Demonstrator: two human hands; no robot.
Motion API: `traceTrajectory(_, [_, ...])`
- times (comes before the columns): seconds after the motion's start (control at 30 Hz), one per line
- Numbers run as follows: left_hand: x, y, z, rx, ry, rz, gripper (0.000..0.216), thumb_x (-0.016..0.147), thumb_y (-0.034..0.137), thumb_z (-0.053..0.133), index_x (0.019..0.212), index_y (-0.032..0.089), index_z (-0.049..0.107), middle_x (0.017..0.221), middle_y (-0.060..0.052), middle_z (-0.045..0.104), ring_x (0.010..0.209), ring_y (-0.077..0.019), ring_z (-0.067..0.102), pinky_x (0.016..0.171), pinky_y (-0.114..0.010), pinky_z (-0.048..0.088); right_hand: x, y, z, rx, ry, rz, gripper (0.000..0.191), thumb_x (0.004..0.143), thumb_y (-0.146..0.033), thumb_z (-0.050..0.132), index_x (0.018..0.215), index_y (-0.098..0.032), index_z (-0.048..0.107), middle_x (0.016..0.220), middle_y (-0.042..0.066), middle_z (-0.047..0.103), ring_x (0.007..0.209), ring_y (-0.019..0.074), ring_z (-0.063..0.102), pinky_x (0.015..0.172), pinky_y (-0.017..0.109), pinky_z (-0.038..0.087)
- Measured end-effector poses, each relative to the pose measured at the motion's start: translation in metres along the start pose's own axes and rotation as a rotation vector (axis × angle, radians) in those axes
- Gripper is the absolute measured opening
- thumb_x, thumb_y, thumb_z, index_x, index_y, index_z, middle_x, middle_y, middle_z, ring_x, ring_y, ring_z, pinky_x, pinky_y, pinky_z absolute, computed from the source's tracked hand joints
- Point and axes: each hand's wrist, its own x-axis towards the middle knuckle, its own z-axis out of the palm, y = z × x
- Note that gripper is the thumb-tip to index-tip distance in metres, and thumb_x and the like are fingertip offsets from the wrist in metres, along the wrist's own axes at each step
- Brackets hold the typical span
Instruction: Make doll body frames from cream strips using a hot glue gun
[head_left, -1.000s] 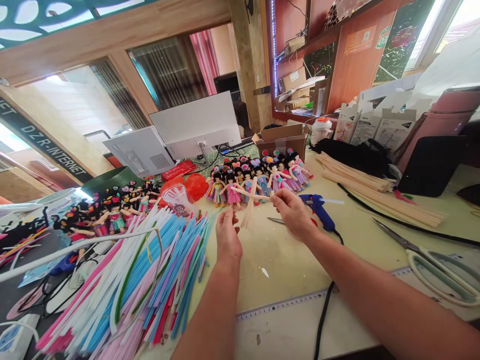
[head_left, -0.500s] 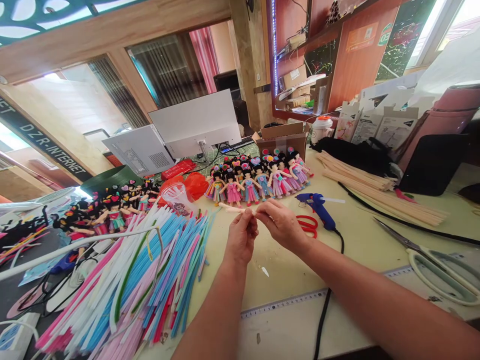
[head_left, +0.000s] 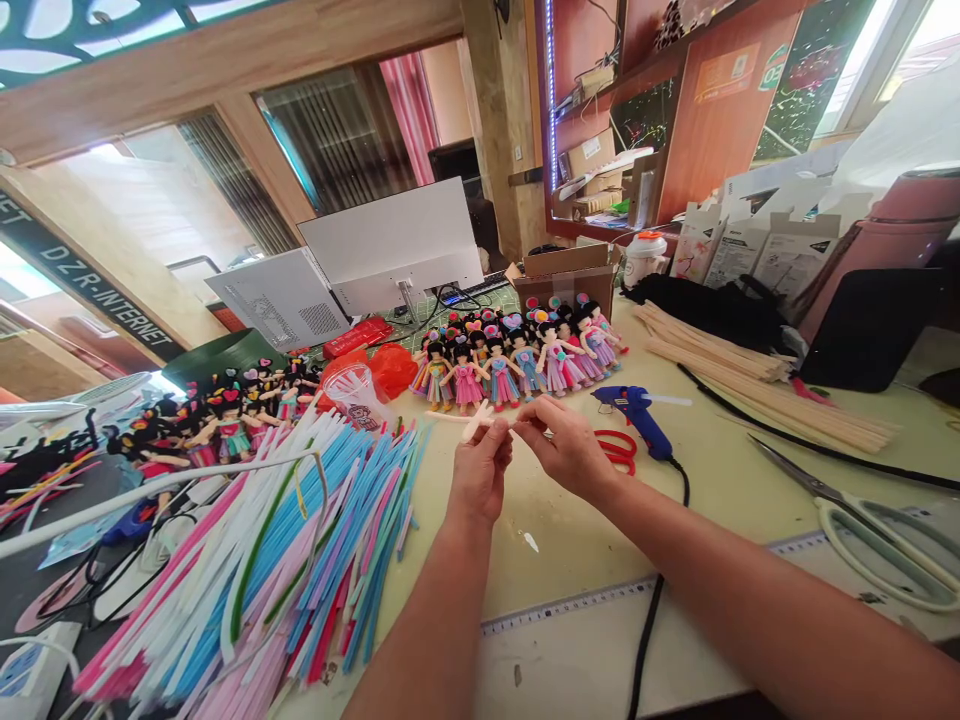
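Note:
Both my hands meet over the middle of the table, closed on a pale, skin-coloured pipe cleaner piece (head_left: 478,418). My left hand (head_left: 480,470) pinches it between thumb and fingers, and its forked ends stick out to the left. At its other end, the fingertips of my right hand (head_left: 559,440) press together, hiding that part. Several small dolls (head_left: 499,368) with black hair and coloured skirts stand in rows just beyond. A blue glue gun (head_left: 643,420) and red-handled scissors (head_left: 616,450) lie right of my right hand.
Bundles of coloured pipe cleaners (head_left: 300,540) cover the left side; more dolls (head_left: 229,430) lie behind. Pale pipe cleaners (head_left: 757,370) and large scissors (head_left: 862,530) are at right. A ruler (head_left: 570,605) lies in front, crossed by the black glue gun cord (head_left: 652,640).
The pale piece has turned in my fingers; its ends now show spread apart on the left, where before they lay nearly together. Both hands stay almost in place.

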Motion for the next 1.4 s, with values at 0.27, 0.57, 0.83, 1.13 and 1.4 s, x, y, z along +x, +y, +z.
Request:
traceTrajectory(0.27, [0.000,-0.002,0.000,0.065,0.026,0.057,0.036,0.048,0.034,0.085,0.066,0.015,0.060,0.059,0.003,0.055,0.057,-0.0060,0.048,0.055,-0.020,0.035,0.002,0.000,0.004,0.158,-0.022,0.221,0.016,0.084,-0.030,0.054,0.072,-0.021,0.049,0.064,-0.001,0.053,0.058,0.0126,0.046,0.055,0.027,0.035])
traceTrajectory(0.57, [-0.001,-0.003,0.001,0.120,0.013,0.097,0.032,0.051,0.034,0.083,0.069,0.014,0.064,0.061,0.002,0.058,0.059,-0.0070,0.049,0.059,-0.022,0.035,0.004,0.003,0.006,0.369,-0.040,0.330,0.023,0.080,-0.037,0.054,0.067,-0.021,0.044,0.059,-0.005,0.043,0.055,0.0110,0.038,0.052,0.026,0.032])
traceTrajectory(0.83, [0.002,-0.001,-0.002,0.162,0.028,0.094,0.033,0.053,0.037,0.082,0.064,0.015,0.060,0.059,0.003,0.055,0.057,-0.0072,0.047,0.057,-0.022,0.033,0.002,0.001,0.007,0.317,-0.033,0.307,0.019,0.081,-0.034,0.054,0.070,-0.021,0.048,0.062,-0.003,0.049,0.057,0.0112,0.042,0.054,0.026,0.032])
traceTrajectory(1.13, [0.001,0.001,-0.002,0.206,0.029,0.137,0.031,0.053,0.036,0.081,0.064,0.016,0.061,0.061,0.002,0.056,0.059,-0.0088,0.048,0.060,-0.024,0.035,0.003,0.008,0.008,0.304,-0.070,0.342,0.024,0.083,-0.040,0.056,0.071,-0.020,0.051,0.060,-0.004,0.048,0.057,0.0108,0.040,0.053,0.025,0.033])
traceTrajectory(1.4, [0.003,-0.002,-0.006,0.265,-0.010,0.234,0.026,0.059,0.037,0.079,0.068,0.017,0.065,0.063,0.001,0.057,0.063,-0.0102,0.049,0.064,-0.025,0.037,0.006,0.010,0.008,0.502,-0.145,0.491,0.031,0.077,-0.049,0.057,0.067,-0.020,0.050,0.058,-0.003,0.049,0.056,0.0112,0.044,0.054,0.026,0.036])
